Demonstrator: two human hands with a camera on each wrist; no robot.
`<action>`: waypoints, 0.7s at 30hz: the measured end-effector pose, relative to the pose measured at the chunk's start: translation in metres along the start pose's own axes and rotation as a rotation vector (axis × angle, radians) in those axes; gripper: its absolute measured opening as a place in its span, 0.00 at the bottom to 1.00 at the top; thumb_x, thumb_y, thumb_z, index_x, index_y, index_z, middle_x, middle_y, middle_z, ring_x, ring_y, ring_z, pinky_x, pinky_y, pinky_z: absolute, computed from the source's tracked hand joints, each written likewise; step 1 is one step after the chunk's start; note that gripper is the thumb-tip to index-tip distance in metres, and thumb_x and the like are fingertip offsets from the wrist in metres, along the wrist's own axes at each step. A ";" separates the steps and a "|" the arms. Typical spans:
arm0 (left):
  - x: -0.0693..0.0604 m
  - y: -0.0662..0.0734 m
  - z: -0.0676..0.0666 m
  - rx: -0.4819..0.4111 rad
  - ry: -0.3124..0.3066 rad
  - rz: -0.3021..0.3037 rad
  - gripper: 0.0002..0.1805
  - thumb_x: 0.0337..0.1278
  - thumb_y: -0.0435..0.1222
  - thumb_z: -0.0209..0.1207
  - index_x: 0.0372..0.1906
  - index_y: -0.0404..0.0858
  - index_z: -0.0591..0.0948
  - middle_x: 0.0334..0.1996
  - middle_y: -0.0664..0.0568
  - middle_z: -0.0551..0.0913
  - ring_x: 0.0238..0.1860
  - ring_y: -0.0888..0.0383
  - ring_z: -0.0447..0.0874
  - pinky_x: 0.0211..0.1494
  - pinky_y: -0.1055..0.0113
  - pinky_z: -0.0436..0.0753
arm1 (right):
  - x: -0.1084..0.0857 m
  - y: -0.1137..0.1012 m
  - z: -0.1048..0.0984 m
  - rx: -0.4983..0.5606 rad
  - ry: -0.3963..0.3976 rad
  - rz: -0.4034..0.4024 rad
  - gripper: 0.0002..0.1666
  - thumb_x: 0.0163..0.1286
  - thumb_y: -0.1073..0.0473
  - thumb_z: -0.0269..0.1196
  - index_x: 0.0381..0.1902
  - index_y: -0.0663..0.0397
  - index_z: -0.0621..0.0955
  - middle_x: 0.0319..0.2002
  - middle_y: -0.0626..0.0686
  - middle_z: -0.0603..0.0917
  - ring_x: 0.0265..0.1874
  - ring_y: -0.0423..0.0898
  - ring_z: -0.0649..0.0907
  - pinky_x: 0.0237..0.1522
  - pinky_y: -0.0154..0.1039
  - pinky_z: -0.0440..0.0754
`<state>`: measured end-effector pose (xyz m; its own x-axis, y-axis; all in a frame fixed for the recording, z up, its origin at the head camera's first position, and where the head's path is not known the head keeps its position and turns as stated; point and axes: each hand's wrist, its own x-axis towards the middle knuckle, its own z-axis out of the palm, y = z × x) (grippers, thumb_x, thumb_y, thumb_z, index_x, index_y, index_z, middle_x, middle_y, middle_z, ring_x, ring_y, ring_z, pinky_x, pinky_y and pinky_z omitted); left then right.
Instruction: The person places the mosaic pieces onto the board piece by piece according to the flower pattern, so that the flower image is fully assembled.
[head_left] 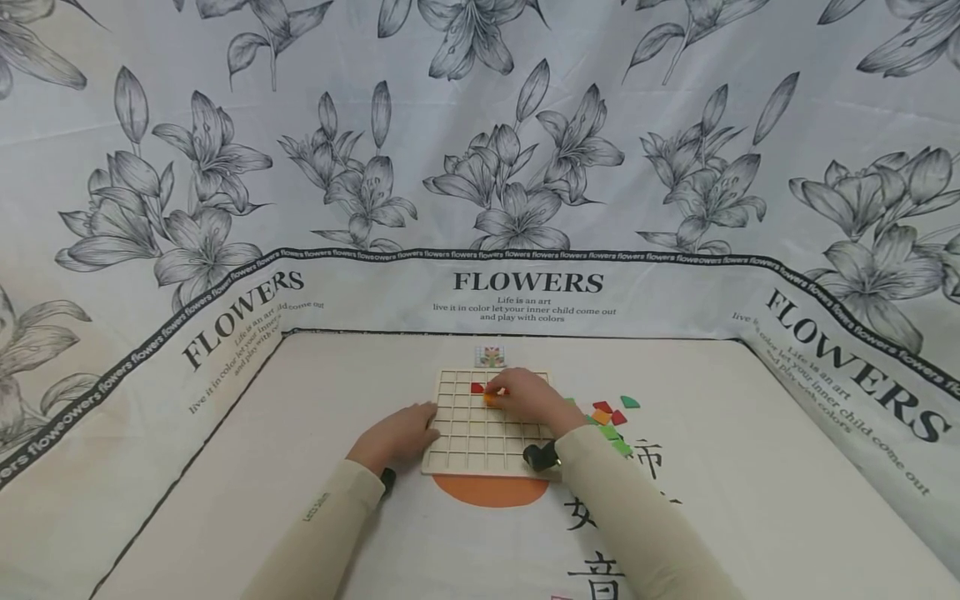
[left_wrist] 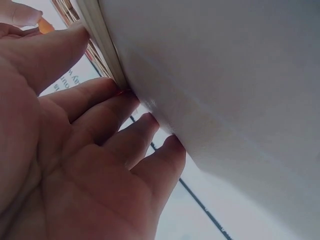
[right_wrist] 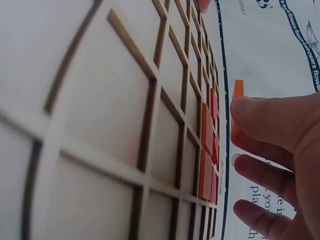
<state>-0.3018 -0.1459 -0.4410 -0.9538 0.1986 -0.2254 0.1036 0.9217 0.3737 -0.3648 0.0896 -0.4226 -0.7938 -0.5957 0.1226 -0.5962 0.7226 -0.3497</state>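
Observation:
A pale wooden grid board [head_left: 457,429] with square cells lies on the cloth. My left hand [head_left: 397,433] touches its left edge; in the left wrist view the fingers are extended, their tips against the board's side. Over the upper part of the board, my right hand [head_left: 528,396] pinches an orange tile [right_wrist: 238,90] between thumb and finger. In the right wrist view this tile is held just off the grid. Orange tiles [right_wrist: 206,127] and red tiles [right_wrist: 215,150] sit in nearby cells. The right hand partly hides them from the head camera.
Loose green, red and orange tiles [head_left: 611,433] lie to the right of the board, partly behind the right forearm. A small picture card [head_left: 491,357] lies behind the board. The cloth has a printed orange shape [head_left: 491,492] and black characters. Flower-patterned fabric [head_left: 525,292] surrounds the surface.

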 end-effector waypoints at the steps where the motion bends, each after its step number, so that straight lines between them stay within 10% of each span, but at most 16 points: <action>1: -0.001 0.000 0.000 0.000 0.000 0.000 0.32 0.70 0.44 0.51 0.74 0.38 0.61 0.73 0.46 0.63 0.76 0.48 0.56 0.78 0.53 0.59 | 0.001 -0.001 0.001 -0.004 0.001 0.000 0.12 0.68 0.56 0.63 0.47 0.50 0.86 0.49 0.50 0.87 0.53 0.49 0.82 0.59 0.46 0.79; 21: -0.003 0.001 -0.003 -0.017 -0.011 -0.012 0.32 0.70 0.45 0.52 0.74 0.39 0.61 0.73 0.46 0.63 0.76 0.48 0.56 0.78 0.52 0.59 | 0.014 -0.017 0.013 -0.160 -0.049 0.024 0.10 0.68 0.53 0.63 0.45 0.45 0.87 0.45 0.46 0.86 0.47 0.45 0.83 0.55 0.42 0.81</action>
<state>-0.2993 -0.1461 -0.4374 -0.9517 0.1917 -0.2397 0.0876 0.9182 0.3864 -0.3642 0.0638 -0.4273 -0.8036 -0.5911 0.0687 -0.5917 0.7812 -0.1991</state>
